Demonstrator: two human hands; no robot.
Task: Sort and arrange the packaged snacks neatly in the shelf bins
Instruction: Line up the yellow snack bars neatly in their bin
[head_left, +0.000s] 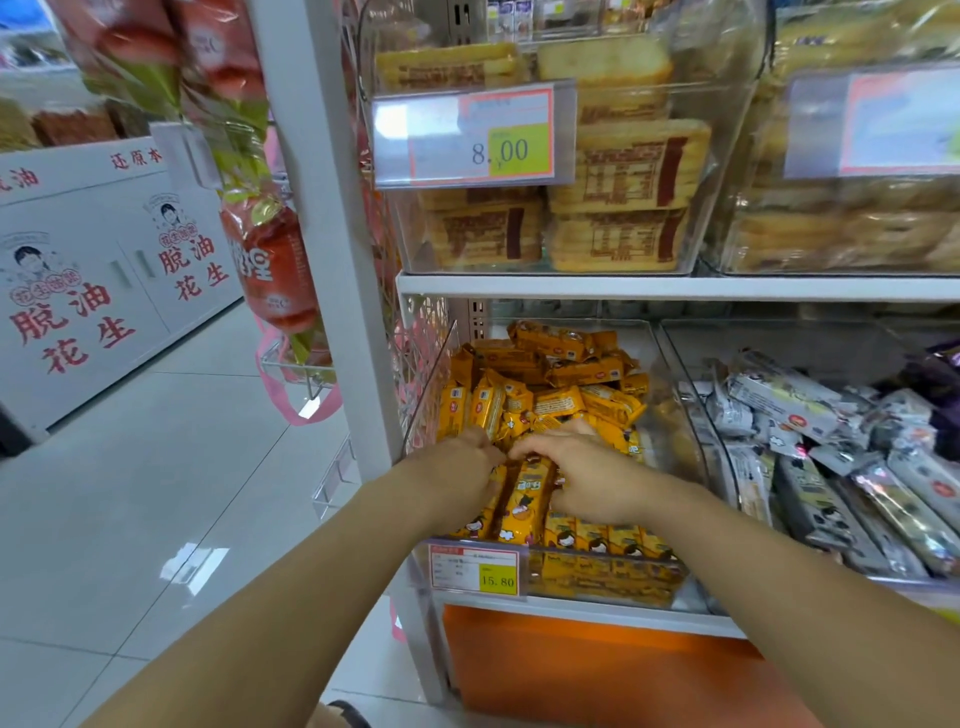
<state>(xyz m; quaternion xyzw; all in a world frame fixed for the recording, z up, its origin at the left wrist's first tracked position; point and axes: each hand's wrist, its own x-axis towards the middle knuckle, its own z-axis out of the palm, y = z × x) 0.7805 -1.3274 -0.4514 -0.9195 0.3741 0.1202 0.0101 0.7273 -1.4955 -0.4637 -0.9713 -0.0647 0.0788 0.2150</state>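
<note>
We've both hands in the clear bin (429, 395): L hand (460, 460) curled among yellow packs (571, 374), grip unclear; R hand (589, 470) curls over the upright pack (524, 501) btwn them.

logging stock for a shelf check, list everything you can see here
yellow packs: many, yellow, lower left bin
grey packs: many, grey-white, lower right bin
toast packs: several stacks, tan, upper bins
price tags: three, red-edged, bin fronts
red bags: several, red, hanging left
cabinet: one, white with red writing, far left
left hand: one, fingers curled on yellow packs
right hand: one, on yellow packs beside it
</note>
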